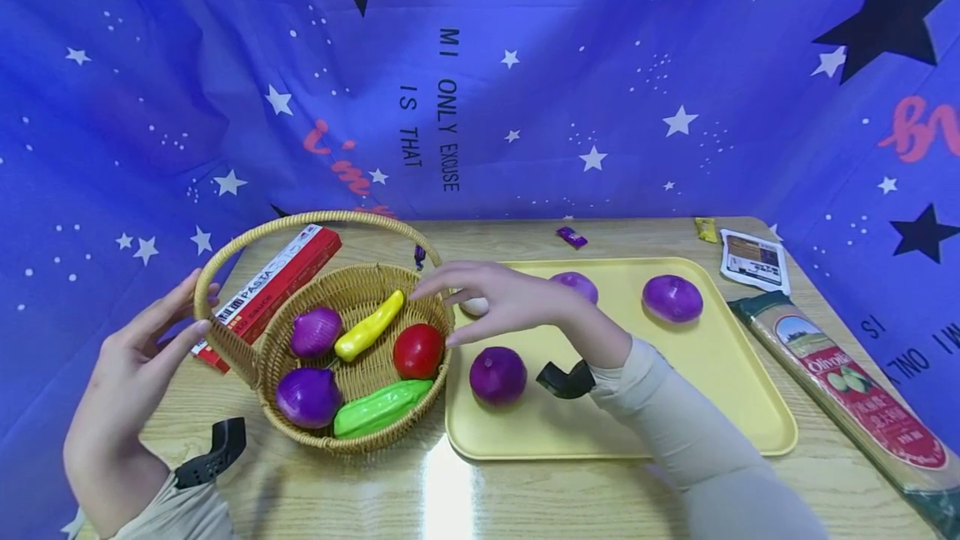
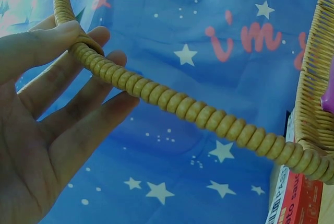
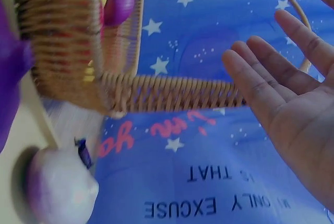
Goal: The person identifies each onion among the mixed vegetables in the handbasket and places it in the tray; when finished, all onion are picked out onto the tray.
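Note:
A round wicker basket (image 1: pixel 375 275) with a tall arched handle stands left of the middle. My left hand (image 1: pixel 123 390) pinches the left side of the handle (image 2: pixel 172 101) between thumb and fingers. In the basket lie two purple onions (image 1: pixel 316 332), a yellow pepper (image 1: pixel 370 326), a red tomato (image 1: pixel 417 351) and a long green vegetable (image 1: pixel 382 408). My right hand (image 1: pixel 510 298), fingers extended and apart, is beside the basket's right rim, over the tray's left part. In the right wrist view its fingertips (image 3: pixel 237 62) overlap the handle, with the palm empty.
A yellow tray (image 1: pixel 622 432) holds several purple onions (image 1: pixel 498 375) and a whitish one (image 3: pixel 62 187) partly behind my right hand. Behind the basket lies a red pasta box (image 1: pixel 285 277). A spaghetti bag (image 1: pixel 847 382) and a small packet (image 1: pixel 754 261) line the right edge. Small wrapped candies (image 1: pixel 572 237) lie behind the tray.

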